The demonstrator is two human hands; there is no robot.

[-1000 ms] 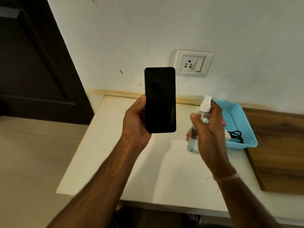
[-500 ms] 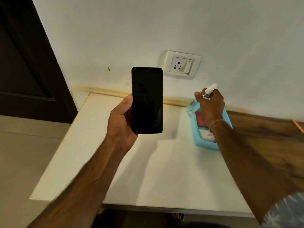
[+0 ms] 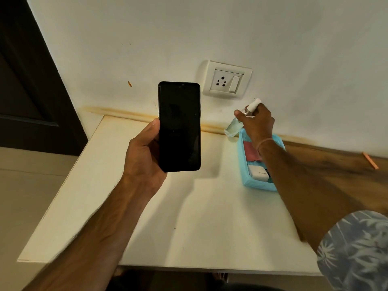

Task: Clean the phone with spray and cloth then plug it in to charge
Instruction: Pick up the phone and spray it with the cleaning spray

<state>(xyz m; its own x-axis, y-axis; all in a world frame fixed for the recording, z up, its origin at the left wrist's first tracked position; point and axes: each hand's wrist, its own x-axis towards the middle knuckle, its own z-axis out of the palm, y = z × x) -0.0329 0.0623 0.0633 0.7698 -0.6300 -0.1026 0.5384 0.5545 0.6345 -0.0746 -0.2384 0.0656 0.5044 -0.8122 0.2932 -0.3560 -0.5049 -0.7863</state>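
Two risks stand out. The left grip [image 3: 142,156] holds the phone [image 3: 179,127] upright above the surface [image 3: 189,217], thumb along its left edge and fingers hidden behind it, so nothing supports its bottom edge. If attention goes to the other hand, it could slip and drop onto the surface. The right grip [image 3: 257,124] pinches the spray bottle [image 3: 233,128] by its neck, tilted, at the far corner of the turquoise basket [image 3: 258,185] close to the wall. I cannot tell whether its base touches down. Released at that lean, it would likely topple, perhaps onto the pink cloth [image 3: 251,152] or the white charger [image 3: 258,173] in the basket. Liquid near the charger or the wall socket [image 3: 226,79] above would be a hazard.
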